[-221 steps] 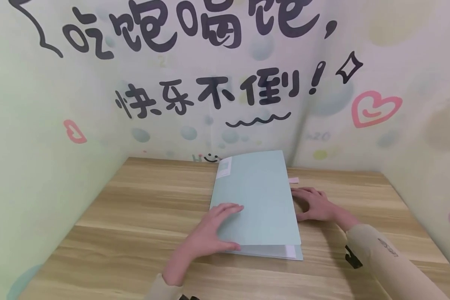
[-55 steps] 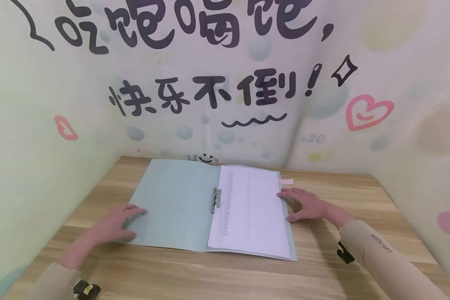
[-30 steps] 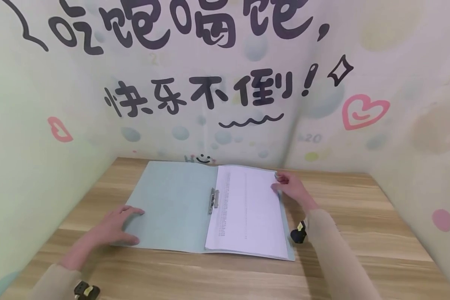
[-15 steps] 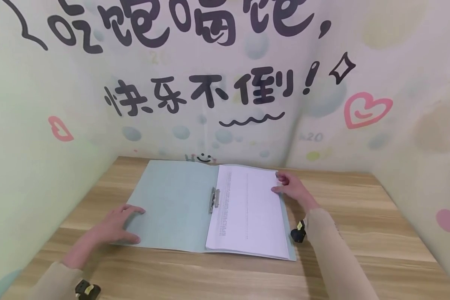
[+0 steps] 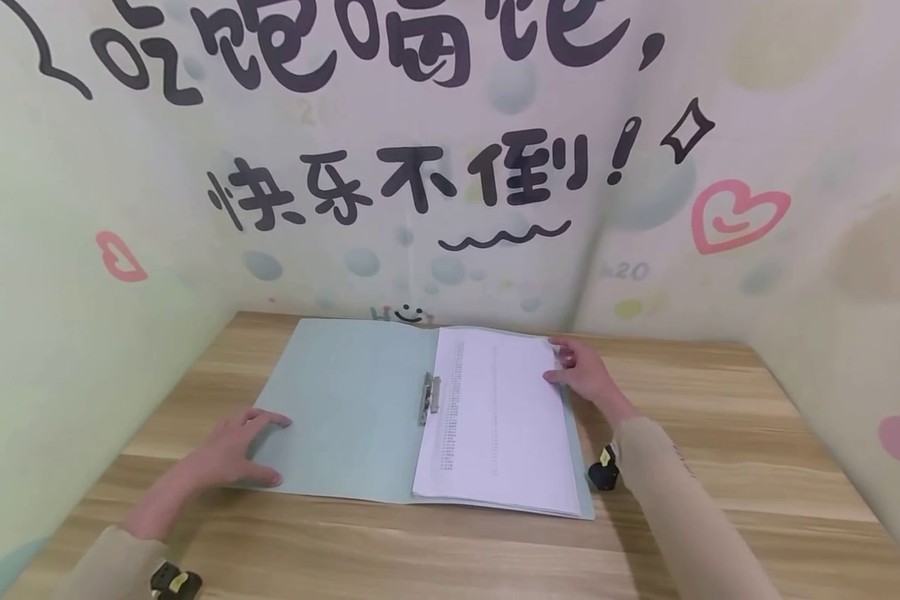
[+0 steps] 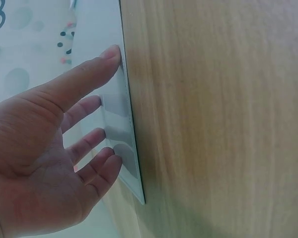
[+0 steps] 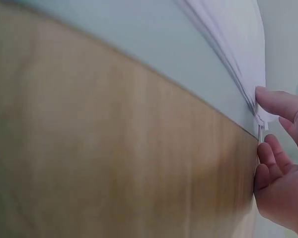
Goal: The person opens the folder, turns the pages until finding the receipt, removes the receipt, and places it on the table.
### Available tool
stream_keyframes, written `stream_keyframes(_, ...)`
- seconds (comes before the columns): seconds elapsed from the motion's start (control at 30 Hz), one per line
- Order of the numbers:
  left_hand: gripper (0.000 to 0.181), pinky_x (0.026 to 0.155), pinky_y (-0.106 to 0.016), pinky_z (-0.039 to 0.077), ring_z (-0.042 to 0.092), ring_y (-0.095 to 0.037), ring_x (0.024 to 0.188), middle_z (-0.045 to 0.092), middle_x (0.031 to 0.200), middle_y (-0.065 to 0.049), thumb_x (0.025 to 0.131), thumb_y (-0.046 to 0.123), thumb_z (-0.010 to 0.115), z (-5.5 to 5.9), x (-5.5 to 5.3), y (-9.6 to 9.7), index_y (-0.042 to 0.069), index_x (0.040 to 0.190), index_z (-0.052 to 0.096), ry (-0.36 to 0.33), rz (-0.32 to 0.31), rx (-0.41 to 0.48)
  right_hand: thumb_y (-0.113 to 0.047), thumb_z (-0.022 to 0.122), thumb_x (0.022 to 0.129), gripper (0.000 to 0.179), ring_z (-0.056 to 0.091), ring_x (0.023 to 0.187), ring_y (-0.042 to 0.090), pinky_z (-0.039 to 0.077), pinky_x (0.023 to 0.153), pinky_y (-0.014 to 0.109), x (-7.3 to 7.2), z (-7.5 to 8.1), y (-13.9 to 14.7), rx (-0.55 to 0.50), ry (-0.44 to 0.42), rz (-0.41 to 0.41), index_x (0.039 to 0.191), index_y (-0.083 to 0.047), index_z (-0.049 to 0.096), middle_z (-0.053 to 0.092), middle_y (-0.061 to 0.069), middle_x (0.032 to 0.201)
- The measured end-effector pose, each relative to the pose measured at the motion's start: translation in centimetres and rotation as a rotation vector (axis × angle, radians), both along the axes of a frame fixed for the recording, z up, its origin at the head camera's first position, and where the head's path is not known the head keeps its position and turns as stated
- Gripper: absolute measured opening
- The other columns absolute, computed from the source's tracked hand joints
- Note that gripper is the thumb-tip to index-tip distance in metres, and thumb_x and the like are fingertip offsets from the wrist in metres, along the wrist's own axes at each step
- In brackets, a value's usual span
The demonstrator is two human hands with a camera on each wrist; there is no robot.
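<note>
A pale blue-green folder lies spread on the wooden table, a metal clip at its spine. Printed paper sheets are stacked on its right side. My left hand rests at the left cover's lower outer edge; in the left wrist view its thumb and fingers are spread apart beside the cover. At the sheets' upper right edge, my right hand pinches the paper, thumb on the top sheet. The right wrist view shows a small pale tab between its thumb and fingers. Its index finger is partly hidden there.
The wooden table extends in front of the folder and to its right. Behind it stands a wall with black lettering, and side walls close in left and right. Black wrist cameras are strapped near both sleeves.
The left hand turned the cover open to the left, exposing clip and sheets. Later the right hand moved up along the right edge to the tab, covering it; lately its index finger shifted slightly.
</note>
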State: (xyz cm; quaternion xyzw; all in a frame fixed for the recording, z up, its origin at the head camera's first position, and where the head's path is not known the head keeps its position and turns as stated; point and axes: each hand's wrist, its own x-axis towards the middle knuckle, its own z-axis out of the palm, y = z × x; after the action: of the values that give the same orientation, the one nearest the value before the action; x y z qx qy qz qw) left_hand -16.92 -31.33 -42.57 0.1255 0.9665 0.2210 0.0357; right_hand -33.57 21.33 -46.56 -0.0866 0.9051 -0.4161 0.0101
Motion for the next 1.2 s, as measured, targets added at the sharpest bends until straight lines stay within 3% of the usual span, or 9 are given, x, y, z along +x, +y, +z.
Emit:
stream_keyframes(0.3,0.075,0.091,-0.066,0.038,0.044,-0.050,0.116,0.049,0.129,-0.027,0.062,0.027,0.091,0.0,0.0,0.2,0.006,0.126,0.058,-0.003,0.009,0.018,-0.008,0.073,0.086,0.063,0.057,0.106,0.034,0.049,0.092,0.046,0.4,0.6,-0.3,0.061,0.088,0.024,0.144,-0.007,0.048,0.059,0.020,0.123)
stream_keyframes(0.53,0.074,0.091,-0.065,0.039,0.044,-0.050,0.116,0.049,0.130,-0.026,0.063,0.027,0.091,0.0,0.1,0.1,0.006,0.126,0.059,-0.014,0.016,0.019,0.000,0.071,0.085,0.068,0.064,0.109,0.043,0.055,0.090,0.048,0.6,1.3,-0.3,-0.039,0.062,0.058,0.147,-0.007,0.043,0.055,0.024,0.131)
stream_keyframes(0.67,0.074,0.091,-0.066,0.038,0.044,-0.052,0.116,0.049,0.130,-0.027,0.064,0.027,0.091,-0.1,0.2,0.1,0.006,0.126,0.058,-0.005,0.009,0.017,0.003,0.070,0.085,0.062,0.065,0.107,0.044,0.055,0.090,0.047,0.6,1.4,-0.1,-0.056,0.079,0.067,0.143,-0.004,0.048,0.057,0.027,0.131)
stream_keyframes(1.0,0.073,0.090,-0.067,0.037,0.043,-0.053,0.116,0.049,0.131,-0.027,0.065,0.027,0.090,-0.1,0.4,0.1,0.005,0.127,0.058,0.001,0.011,0.014,-0.007,0.068,0.091,0.040,0.064,0.105,0.032,0.057,0.087,0.040,0.7,2.0,0.2,0.010,0.042,0.057,0.130,-0.007,0.061,0.060,0.018,0.132)
stream_keyframes(1.2,0.074,0.092,-0.068,0.036,0.044,-0.052,0.118,0.050,0.132,-0.027,0.065,0.029,0.090,-0.1,0.3,0.1,0.006,0.128,0.058,0.010,0.005,0.007,-0.007,0.067,0.091,0.039,0.063,0.103,0.030,0.053,0.081,0.028,0.3,3.4,0.7,0.054,0.057,0.134,0.130,-0.005,0.061,0.063,0.018,0.126)
